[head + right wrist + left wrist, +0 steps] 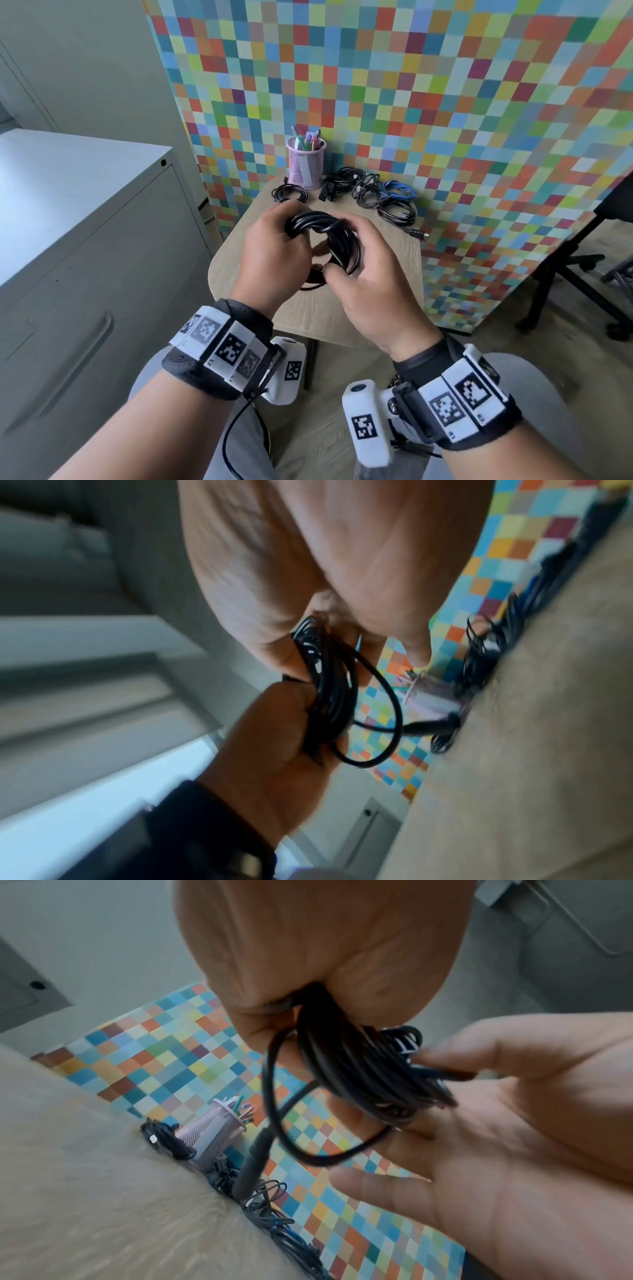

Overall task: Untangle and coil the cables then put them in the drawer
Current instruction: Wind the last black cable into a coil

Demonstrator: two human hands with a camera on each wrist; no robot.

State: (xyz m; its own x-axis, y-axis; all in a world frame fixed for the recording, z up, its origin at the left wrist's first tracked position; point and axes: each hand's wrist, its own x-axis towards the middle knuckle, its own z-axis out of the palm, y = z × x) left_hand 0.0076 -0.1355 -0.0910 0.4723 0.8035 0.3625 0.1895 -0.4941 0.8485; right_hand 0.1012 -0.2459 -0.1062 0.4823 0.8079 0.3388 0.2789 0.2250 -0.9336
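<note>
A black cable point(330, 236) wound into a coil is held above the small wooden table point(387, 274) by both hands. My left hand point(274, 240) grips the coil's left side in a fist. My right hand point(363, 291) curls round the coil's right side, thumb against its near edge. In the left wrist view the coil point(359, 1064) leaves the left fist point(308, 947) and lies across the right hand's fingers point(496, 1123). One loose loop with a plug end point(251, 1158) hangs below it. The right wrist view is blurred and shows the coil point(325, 691) between both hands.
Several other cables lie along the table's back edge: a black coil point(289, 193), a black bundle point(342, 183), a blue cable point(397, 190) and another black coil point(397, 212). A pink mesh pen cup point(306, 164) stands there. A grey drawer cabinet point(85, 274) is at left, a chequered partition point(445, 102) behind.
</note>
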